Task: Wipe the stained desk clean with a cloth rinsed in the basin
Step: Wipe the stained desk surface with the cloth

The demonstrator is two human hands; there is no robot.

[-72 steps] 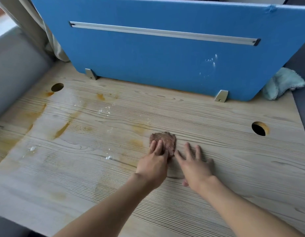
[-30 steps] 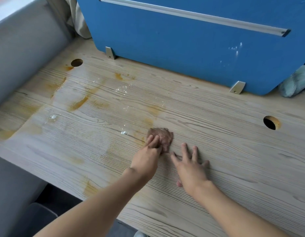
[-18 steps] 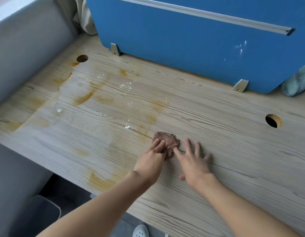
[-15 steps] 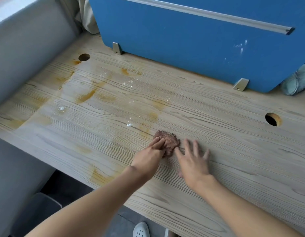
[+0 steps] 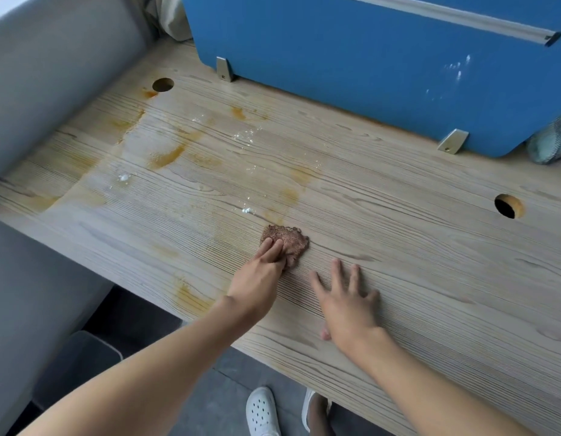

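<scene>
A small brown cloth (image 5: 293,242) lies bunched on the pale wooden desk (image 5: 398,247) near its middle. My left hand (image 5: 260,278) presses down on the cloth's near edge with its fingertips. Just right of the cloth, my right hand (image 5: 347,302) rests flat on the bare wood, fingers spread, not touching the cloth. Orange-yellow stains (image 5: 167,157) and white specks (image 5: 246,136) cover the desk's left half. No basin is in view.
A blue divider panel (image 5: 367,64) stands along the desk's back edge on metal brackets. Cable holes sit at the back left (image 5: 162,84) and the right (image 5: 507,206). A teal cloth (image 5: 553,143) lies at the far right. A grey wall (image 5: 52,64) borders the left side.
The view has shifted left and down, showing the desk's front edge and the floor. My right hand has drawn back a little from the cloth; the left still presses on it.
</scene>
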